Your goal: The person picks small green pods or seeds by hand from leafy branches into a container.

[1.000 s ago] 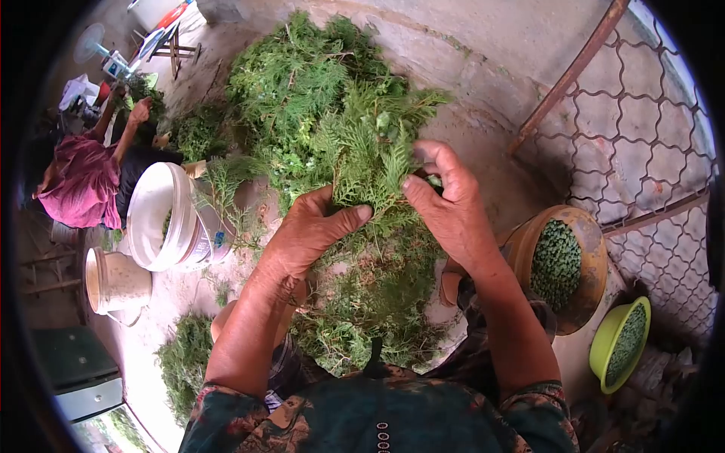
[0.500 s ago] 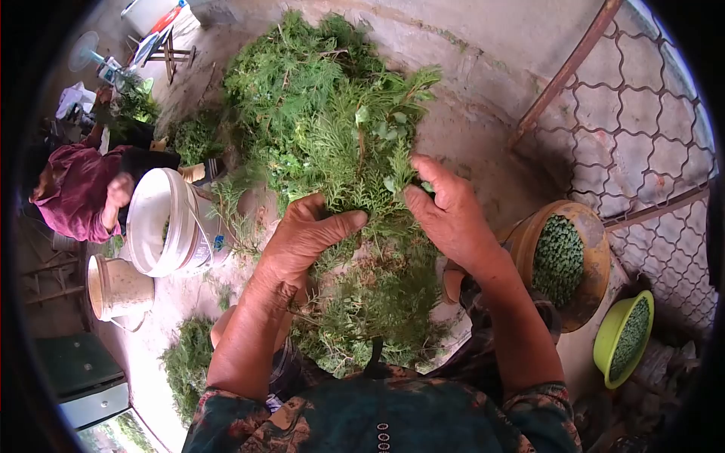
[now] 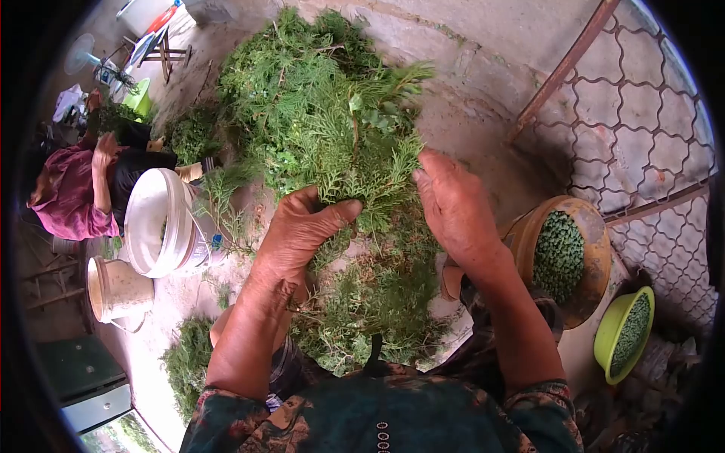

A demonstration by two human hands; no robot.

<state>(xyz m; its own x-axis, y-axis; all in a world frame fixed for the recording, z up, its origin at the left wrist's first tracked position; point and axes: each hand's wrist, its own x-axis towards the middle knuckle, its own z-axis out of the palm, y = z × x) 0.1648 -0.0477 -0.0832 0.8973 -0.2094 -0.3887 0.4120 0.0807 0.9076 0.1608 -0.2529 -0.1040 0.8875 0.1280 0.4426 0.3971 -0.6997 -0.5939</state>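
A leafy green branch (image 3: 362,151) with flat, fern-like sprays is held out in front of me. My left hand (image 3: 306,226) pinches its lower stem between thumb and fingers. At the branch's right edge, my right hand (image 3: 453,200) has its thumb and index finger pressed together at a sprig tip; whether something small is between them is hidden. Behind the branch rises a large heap of cut greenery (image 3: 264,98). More loose sprigs (image 3: 370,302) lie below my hands, between my legs.
To the right stand a yellowish bucket (image 3: 596,264) of small green cones and a lime-green basin (image 3: 608,340) holding more. At left are a white bucket (image 3: 143,226), a smaller beige bucket (image 3: 121,291) and a seated person (image 3: 72,189). Wire mesh (image 3: 634,113) leans at upper right.
My right hand has moved slightly right and up, its fingers closing together. My left hand and the branch shifted a little. The other person's hand moved up and left.
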